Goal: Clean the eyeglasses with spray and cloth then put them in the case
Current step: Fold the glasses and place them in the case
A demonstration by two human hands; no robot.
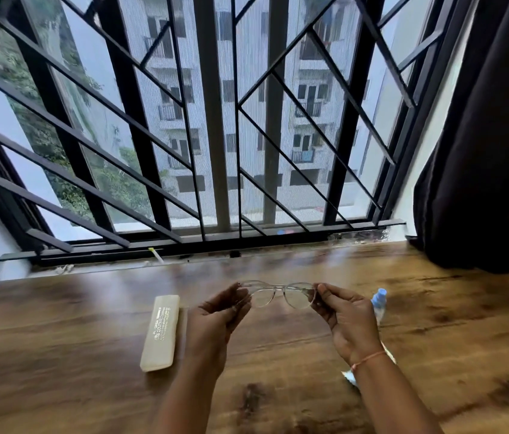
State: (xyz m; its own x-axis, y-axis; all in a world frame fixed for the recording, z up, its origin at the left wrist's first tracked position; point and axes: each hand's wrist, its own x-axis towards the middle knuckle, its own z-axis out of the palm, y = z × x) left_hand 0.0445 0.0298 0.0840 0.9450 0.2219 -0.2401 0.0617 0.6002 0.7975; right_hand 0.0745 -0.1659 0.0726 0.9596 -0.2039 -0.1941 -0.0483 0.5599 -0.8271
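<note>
Clear-framed eyeglasses (278, 294) are held up above the wooden table (90, 339), lenses facing me. My left hand (218, 317) pinches the left end of the frame and my right hand (345, 317) pinches the right end. A shut cream case (161, 332) with printed text lies on the table left of my left hand. A small spray bottle (379, 303) with a blue cap lies just behind my right hand, partly hidden. A pale cloth (349, 378) peeks out under my right wrist, mostly covered by the arm.
A barred window (215, 120) with a dark sill rail runs along the table's far edge. A dark curtain (481, 136) hangs at the right, its hem reaching the table's back right corner. White wall borders the left side.
</note>
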